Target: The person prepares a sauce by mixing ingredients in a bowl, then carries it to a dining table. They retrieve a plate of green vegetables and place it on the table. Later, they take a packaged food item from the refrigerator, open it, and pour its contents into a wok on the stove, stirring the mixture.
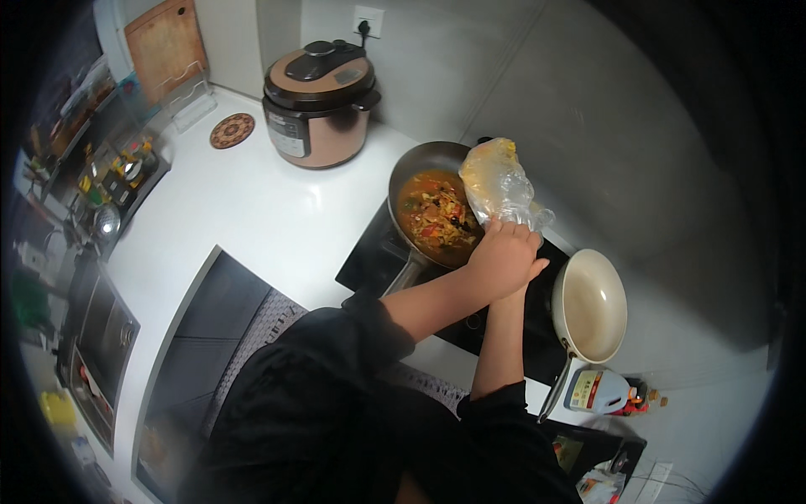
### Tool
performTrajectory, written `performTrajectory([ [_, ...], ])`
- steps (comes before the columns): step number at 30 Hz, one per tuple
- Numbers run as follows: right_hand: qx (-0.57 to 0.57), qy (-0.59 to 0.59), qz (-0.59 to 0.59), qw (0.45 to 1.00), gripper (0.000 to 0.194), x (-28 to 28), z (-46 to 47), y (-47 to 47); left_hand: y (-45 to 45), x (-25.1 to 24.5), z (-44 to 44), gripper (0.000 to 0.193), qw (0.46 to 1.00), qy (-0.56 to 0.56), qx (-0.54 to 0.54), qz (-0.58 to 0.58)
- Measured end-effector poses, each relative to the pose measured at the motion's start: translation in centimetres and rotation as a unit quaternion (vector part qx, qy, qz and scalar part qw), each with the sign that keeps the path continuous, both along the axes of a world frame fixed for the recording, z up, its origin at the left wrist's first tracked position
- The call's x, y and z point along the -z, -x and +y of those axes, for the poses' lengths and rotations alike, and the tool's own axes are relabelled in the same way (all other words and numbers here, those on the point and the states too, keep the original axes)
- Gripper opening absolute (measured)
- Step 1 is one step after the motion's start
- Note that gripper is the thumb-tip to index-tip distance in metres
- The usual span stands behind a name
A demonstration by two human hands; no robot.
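My left hand (502,259) grips the lower end of a clear plastic bag (497,176) with yellowish contents. The bag stands up from the hand and overlaps the right rim of a dark frying pan (403,165). My right hand (511,293) is under the left one, with little beyond its wrist showing; its fingers are mostly hidden. In the pan lies a stew of chopped vegetables (441,217) in reddish-brown liquid. The pan sits on a black glass cooktop (450,321), its handle (406,275) pointing towards my left forearm.
A cream-coloured pan (590,305) rests at the cooktop's right end, near a plastic bottle (595,390). An electric pressure cooker (320,107) stands on the white counter (252,198), with a round trivet (232,131) beside it. At far left are a utensil rack (119,183) and a sink (104,353).
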State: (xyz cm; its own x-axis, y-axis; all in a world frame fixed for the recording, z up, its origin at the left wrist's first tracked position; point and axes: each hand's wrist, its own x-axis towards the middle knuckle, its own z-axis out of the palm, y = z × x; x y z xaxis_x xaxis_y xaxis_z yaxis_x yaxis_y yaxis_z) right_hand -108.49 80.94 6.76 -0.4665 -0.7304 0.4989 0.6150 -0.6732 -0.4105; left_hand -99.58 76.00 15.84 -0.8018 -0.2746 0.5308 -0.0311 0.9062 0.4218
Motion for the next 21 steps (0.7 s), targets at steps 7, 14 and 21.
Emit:
performTrajectory([
  [7, 0.043, -0.232, -0.099, 0.967, 0.034, -4.8, -3.0, -5.8, -7.8, 1.4, -1.7, 0.037, 0.988, 0.078, -0.015, 0.133],
  [14, -0.110, -0.277, -0.005, 0.955, 0.027, -5.6, -4.8, -14.5, -18.4, -0.9, -1.1, 0.034, 0.970, 0.019, -0.149, 0.189],
  [21, -0.363, -0.222, -0.258, 0.867, 0.038, -5.5, -4.7, -29.8, -39.4, 2.6, 2.5, 0.029, 0.912, -0.102, -0.283, 0.280],
])
